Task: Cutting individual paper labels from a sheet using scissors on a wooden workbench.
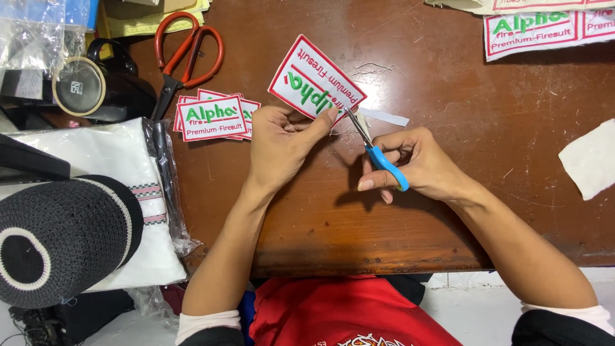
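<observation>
White patch (315,82), red-bordered, green and red embroidery.

An embroidered patch (316,81), a white rectangle with a red border and green and red lettering, sits tilted in the upper middle of the frame, its lower edge pinched and lifted over the brown worktop (487,128). Small scissors with blue handles (378,154) lie just right of centre, slim metal blades pointing up-left, tips touching the patch's lower right edge.
</observation>
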